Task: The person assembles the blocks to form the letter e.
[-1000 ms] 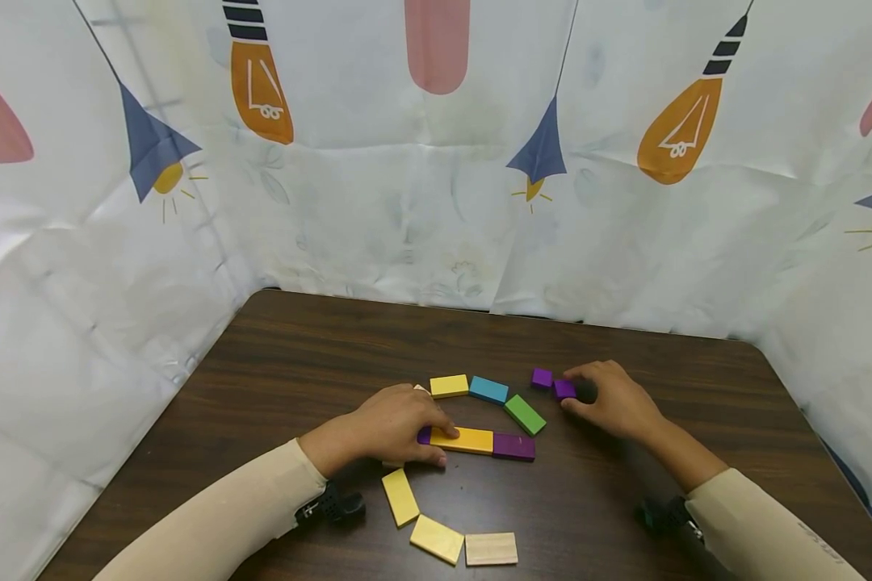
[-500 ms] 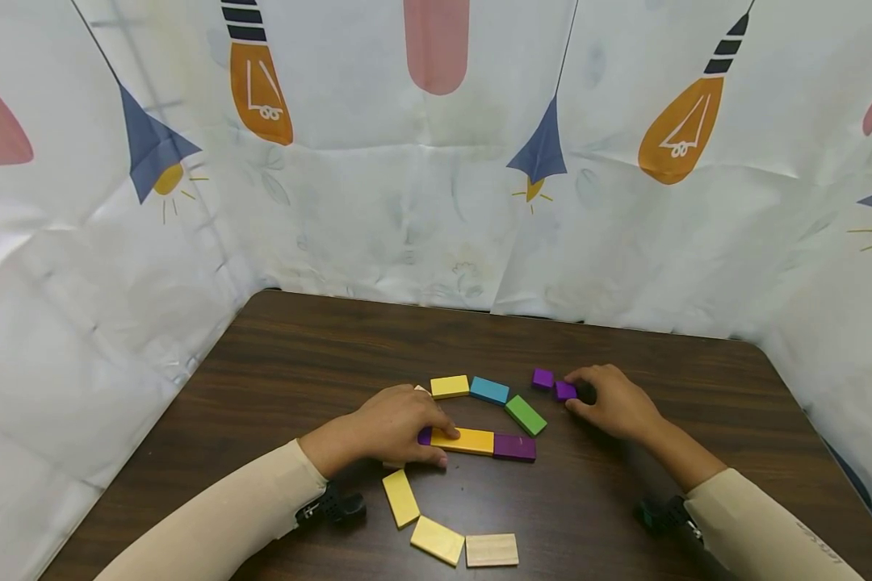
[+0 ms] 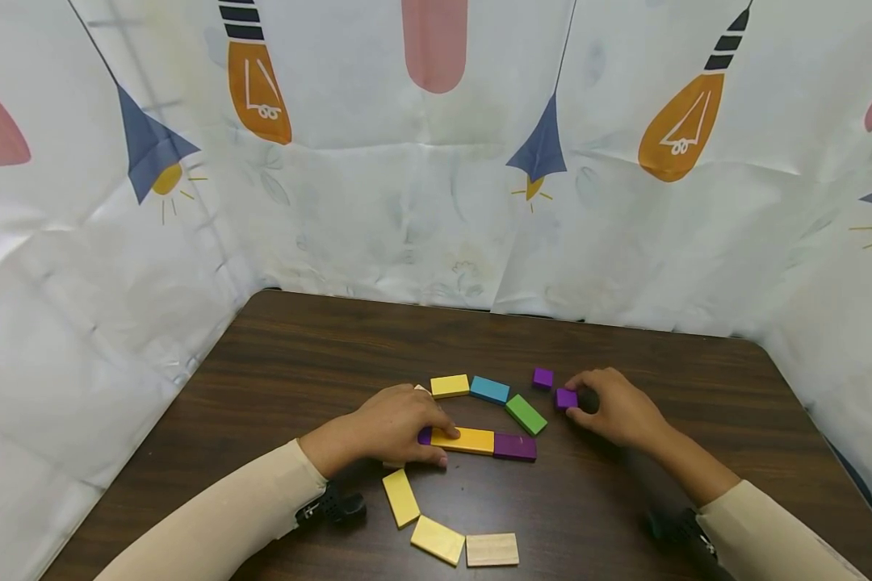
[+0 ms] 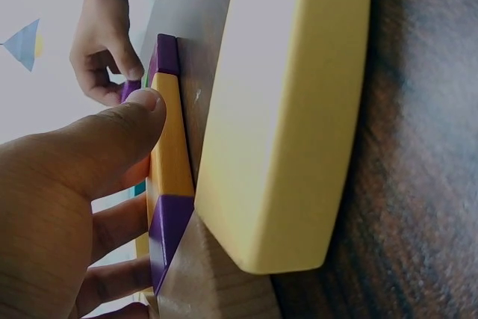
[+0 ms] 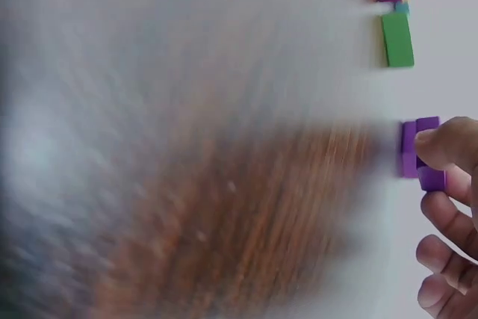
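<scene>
In the head view, my left hand (image 3: 396, 425) straddles a row of blocks, thumb along the near side and index finger on the orange block (image 3: 468, 440). A dark purple block (image 3: 514, 447) sits at that row's right end. The left wrist view shows another purple block (image 4: 167, 237) at its other end, beside my fingers. My right hand (image 3: 621, 410) pinches a small purple block (image 3: 566, 399) between thumb and fingertips. Just behind it is a second small purple block (image 3: 542, 378). In the right wrist view, the pinched purple block (image 5: 432, 178) is partly covered by the thumb.
A curve of blocks surrounds the row: yellow (image 3: 449, 386), blue (image 3: 489, 390) and green (image 3: 526, 415) behind it. Pale yellow blocks (image 3: 401, 498) (image 3: 438, 540) and a plain wooden block (image 3: 492, 549) curve round the front. Everything lies on a dark wooden table (image 3: 320, 339), with a printed curtain (image 3: 378, 218) behind.
My right hand has shifted slightly toward me with its small purple block, widening the gap to the other small purple block. The left hand stays in place on the row.
</scene>
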Motion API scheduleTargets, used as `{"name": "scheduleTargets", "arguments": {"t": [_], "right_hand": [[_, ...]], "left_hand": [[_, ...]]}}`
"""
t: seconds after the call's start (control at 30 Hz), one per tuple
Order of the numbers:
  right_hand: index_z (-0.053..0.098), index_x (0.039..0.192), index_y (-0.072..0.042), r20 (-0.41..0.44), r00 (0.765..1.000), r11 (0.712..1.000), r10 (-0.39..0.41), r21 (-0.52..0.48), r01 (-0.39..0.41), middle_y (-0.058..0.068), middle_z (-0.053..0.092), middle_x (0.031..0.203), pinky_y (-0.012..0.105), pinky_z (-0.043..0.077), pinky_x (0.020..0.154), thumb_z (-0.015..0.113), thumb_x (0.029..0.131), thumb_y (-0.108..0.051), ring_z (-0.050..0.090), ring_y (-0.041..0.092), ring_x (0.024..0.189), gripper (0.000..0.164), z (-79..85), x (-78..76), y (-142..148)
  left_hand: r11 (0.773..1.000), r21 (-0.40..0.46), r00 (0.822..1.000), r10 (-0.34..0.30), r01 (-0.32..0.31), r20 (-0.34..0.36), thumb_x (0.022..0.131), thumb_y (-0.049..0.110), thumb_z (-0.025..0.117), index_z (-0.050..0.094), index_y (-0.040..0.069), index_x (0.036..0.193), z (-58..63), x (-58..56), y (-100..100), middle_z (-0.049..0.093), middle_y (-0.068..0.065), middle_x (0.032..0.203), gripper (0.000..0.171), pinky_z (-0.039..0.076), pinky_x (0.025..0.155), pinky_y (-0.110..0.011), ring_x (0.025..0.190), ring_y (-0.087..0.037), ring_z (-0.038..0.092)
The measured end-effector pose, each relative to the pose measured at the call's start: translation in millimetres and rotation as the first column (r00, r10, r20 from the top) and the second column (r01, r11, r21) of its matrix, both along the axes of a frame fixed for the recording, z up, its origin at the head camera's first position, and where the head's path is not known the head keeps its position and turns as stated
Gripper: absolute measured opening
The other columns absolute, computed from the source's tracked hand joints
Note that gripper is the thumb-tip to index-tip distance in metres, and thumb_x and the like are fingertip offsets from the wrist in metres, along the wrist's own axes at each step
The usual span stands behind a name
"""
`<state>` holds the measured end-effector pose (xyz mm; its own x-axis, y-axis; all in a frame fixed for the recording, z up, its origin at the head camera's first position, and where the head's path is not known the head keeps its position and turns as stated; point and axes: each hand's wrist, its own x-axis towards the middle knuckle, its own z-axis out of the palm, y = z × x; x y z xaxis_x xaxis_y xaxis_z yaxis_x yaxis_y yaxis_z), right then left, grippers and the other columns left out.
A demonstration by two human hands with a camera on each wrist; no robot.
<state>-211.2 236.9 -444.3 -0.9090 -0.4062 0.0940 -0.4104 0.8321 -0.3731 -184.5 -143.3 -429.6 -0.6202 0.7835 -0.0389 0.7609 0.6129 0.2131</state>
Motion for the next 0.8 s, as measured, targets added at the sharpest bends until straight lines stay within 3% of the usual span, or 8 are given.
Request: {"name": "scheduleTargets", "arguments": {"t": [0.17, 0.5, 0.8], "right_hand": [[0.073, 0.113, -0.017, -0.005, 0.999, 0.998, 0.051, -0.024, -0.052, 0.0, 0.068, 0.116, 0.05, 0.054, 0.087, 0.084, 0.086, -0.023, 0.06, 0.028, 0.114, 0.03, 5.0, 14.4, -4], [0.072, 0.111, -0.025, -0.021, 0.989, 0.989, 0.148, -0.012, -0.149, -0.009, 0.062, 0.111, 0.037, 0.056, 0.079, 0.087, 0.082, -0.023, 0.06, 0.013, 0.104, 0.033, 13.2, 41.0, -15], [0.07, 0.112, -0.027, -0.046, 0.961, 0.961, 0.272, -0.031, -0.274, -0.016, 0.062, 0.11, 0.036, 0.056, 0.084, 0.087, 0.081, -0.019, 0.057, 0.008, 0.104, 0.036, 16.6, 55.9, -22]], "left_hand": [[1.0, 0.0, 1.0, 0.004, -0.004, 0.0, 0.093, 0.053, 0.072, 0.076, 0.033, 0.123, 0.1, 0.2, 0, 0.07, 0.018, 0.115, 0.037, 0.047, 0.098, -0.04, 0.11, -0.011, 0.062], [1.0, 0.008, 1.0, 0.004, -0.004, -0.001, 0.092, 0.052, 0.073, 0.076, 0.032, 0.123, -0.1, -1.5, 0, 0.07, 0.019, 0.114, 0.037, 0.048, 0.098, -0.04, 0.11, -0.011, 0.063], [1.0, 0.003, 1.0, 0.01, -0.01, 0.008, 0.092, 0.053, 0.072, 0.076, 0.033, 0.123, -2.2, -1.5, 0, 0.07, 0.019, 0.115, 0.037, 0.047, 0.099, -0.041, 0.111, -0.011, 0.062]]}}
